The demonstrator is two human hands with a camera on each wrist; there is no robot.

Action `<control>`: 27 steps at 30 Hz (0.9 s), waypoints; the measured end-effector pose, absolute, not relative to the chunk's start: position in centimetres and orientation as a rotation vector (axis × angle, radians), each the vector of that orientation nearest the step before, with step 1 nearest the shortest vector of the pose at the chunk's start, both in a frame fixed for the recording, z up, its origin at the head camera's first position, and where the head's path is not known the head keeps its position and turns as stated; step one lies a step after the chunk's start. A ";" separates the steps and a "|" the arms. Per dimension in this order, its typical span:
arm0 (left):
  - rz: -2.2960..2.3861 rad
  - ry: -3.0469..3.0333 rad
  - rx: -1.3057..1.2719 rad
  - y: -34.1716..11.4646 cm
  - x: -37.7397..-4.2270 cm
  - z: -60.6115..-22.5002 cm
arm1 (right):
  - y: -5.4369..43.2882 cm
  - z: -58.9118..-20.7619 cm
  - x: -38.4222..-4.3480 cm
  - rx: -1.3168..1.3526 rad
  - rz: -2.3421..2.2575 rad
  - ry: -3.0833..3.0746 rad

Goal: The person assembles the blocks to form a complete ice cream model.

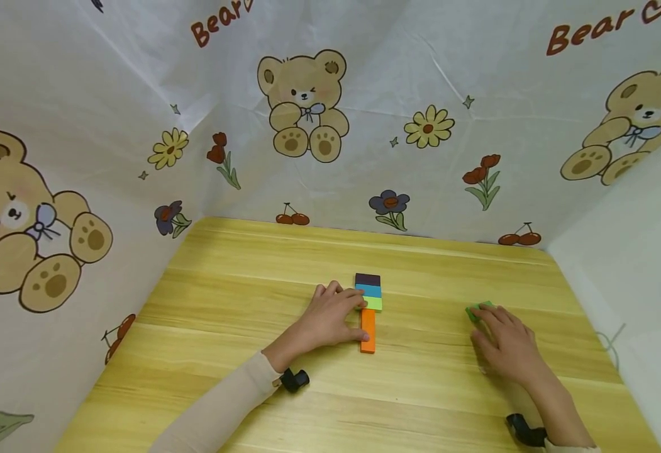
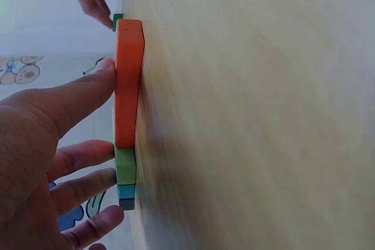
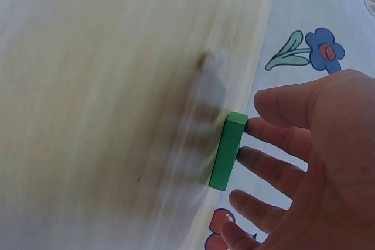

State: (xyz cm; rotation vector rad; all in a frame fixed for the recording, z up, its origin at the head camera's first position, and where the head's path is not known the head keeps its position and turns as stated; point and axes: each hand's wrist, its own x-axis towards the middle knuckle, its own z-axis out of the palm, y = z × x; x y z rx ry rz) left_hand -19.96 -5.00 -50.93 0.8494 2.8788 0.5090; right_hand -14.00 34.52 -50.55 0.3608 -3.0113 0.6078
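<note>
An orange block (image 1: 368, 333) lies lengthwise on the table. Beyond it, side by side, lie a lime green block (image 1: 372, 303), a blue block (image 1: 368, 290) and a dark block (image 1: 367, 279). My left hand (image 1: 330, 318) rests on this group from the left, its thumb on the orange block and its fingertips on the lime green one, as the left wrist view also shows. Off to the right, my right hand (image 1: 508, 346) touches a darker green block (image 3: 228, 151) with its fingertips. Its thumb stands apart from that block in the right wrist view.
The wooden table (image 1: 421, 390) meets a pale cloth backdrop (image 1: 375, 82) printed with bears and flowers at its far edge. A plain white wall (image 1: 636, 251) borders the right side. Black wrist cameras sit below both hands.
</note>
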 end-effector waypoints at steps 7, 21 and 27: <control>0.536 2.872 0.848 -5.1 -19.9 -50.9 | 34.5 -50.4 -14.4 0.368 0.637 -3.030; 0.549 2.871 0.840 -4.9 -19.9 -51.1 | 33.6 -50.8 -16.7 0.499 0.551 -2.940; 0.553 2.881 0.843 -5.0 -19.9 -51.3 | 33.5 -51.2 -18.3 0.580 0.603 -2.883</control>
